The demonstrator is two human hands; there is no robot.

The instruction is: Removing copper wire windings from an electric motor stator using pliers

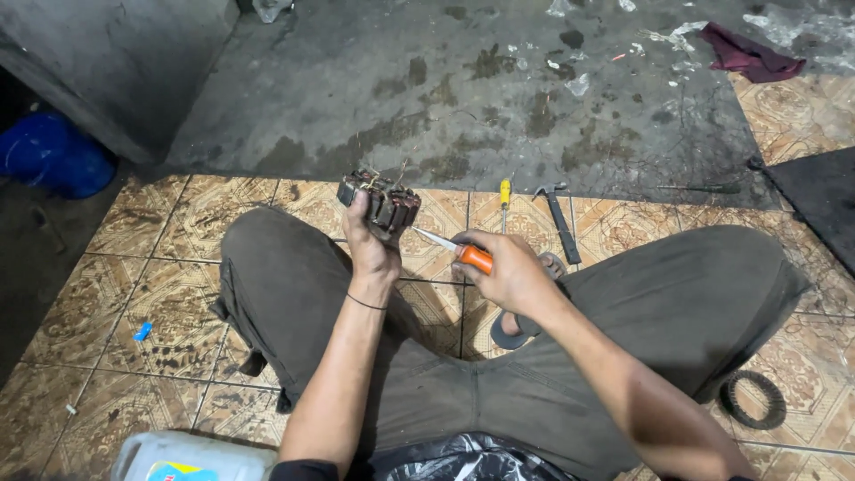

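- The left hand (372,249) has its grip clenched around a dark motor stator core (379,202) with stubs of copper wire, held up above the left knee.
- The right hand (506,269) grips the orange handle of a knife (456,249); the blade points left, its tip just beside the core's lower right edge.
- Both hands hover over the lap of a person sitting cross-legged in grey-green trousers on a patterned tile floor (160,294).
- Beyond the right hand lie a yellow-handled screwdriver (504,199) and a hammer (559,221), side by side.
- A dark toothed ring (753,400) lies by the right knee.
- A maroon rag (748,55) lies far off on the concrete.
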